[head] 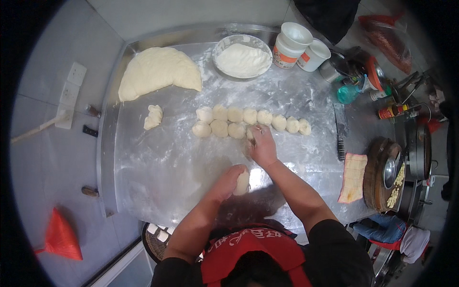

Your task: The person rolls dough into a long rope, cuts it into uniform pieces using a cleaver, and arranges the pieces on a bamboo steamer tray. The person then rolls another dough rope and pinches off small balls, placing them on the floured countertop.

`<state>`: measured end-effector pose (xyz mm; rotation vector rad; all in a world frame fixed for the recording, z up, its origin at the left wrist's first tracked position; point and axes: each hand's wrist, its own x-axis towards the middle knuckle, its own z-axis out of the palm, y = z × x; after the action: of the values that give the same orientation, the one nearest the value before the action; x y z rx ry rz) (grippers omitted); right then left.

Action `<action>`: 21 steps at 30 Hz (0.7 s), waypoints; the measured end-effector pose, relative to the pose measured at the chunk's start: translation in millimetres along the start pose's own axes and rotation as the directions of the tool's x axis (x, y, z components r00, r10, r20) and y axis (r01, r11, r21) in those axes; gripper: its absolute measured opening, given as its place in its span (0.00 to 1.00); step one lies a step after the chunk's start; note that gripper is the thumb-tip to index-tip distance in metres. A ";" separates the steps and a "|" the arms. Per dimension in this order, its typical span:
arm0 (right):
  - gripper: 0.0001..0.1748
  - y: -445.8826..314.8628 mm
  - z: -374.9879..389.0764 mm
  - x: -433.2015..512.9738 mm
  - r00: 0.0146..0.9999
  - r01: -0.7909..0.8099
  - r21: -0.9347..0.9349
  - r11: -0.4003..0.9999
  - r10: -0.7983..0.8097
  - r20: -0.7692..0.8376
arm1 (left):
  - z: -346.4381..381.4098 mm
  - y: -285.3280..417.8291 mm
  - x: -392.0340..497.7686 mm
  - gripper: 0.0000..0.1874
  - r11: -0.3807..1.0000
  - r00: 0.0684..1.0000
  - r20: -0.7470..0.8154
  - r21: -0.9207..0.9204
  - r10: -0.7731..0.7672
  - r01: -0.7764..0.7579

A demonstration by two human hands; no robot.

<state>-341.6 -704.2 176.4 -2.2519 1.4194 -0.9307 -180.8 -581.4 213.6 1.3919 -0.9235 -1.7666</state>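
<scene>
My left hand [228, 183] is closed around a rounded piece of dough [242, 183] low over the steel worktop. Farther forward and to the right, my right hand [263, 145] has its fingers on a small dough piece [250, 132] at the near end of the second row. Two rows of floured dough rounds [235, 114] lie across the worktop's middle, the back row reaching farther right. To the left is a small irregular dough scrap [153, 117]. Behind it rests a large slab of dough [161, 71], and a bowl of flour [244, 59] stands at the back.
White tubs [292, 43] stand at the back right. A cleaver [340, 129] lies right of the rows, near a stained cloth [352, 177] and a round wooden chopping board [376, 186] bearing a metal bowl [389, 173]. Another person [391, 229] is at the lower right.
</scene>
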 end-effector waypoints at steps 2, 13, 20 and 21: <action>0.36 8.6 1.3 9.8 0.985 0.000 -0.100 0.995 0.018 0.173 | -10.1 8.0 -4.0 0.12 0.992 0.996 0.048 -0.093 -0.078 0.082; 0.43 -74.2 -83.4 -19.2 0.916 0.026 0.207 0.978 -0.106 0.386 | -8.8 29.5 7.9 0.23 0.817 0.983 0.066 -0.548 -0.170 0.179; 0.47 -74.2 -104.6 -44.3 0.949 -0.129 0.402 0.907 -0.005 0.316 | -5.3 -28.9 30.6 0.26 0.968 0.986 0.168 -0.243 -0.019 0.060; 0.49 -65.6 -110.2 -46.8 0.958 -0.178 0.379 0.908 0.072 0.279 | 3.9 -21.0 29.0 0.25 0.969 0.978 0.206 -0.235 -0.020 0.070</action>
<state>-385.0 -625.0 278.7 -1.8724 1.1234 -0.7677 -191.8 -595.1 182.1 1.1010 -0.7534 -2.0094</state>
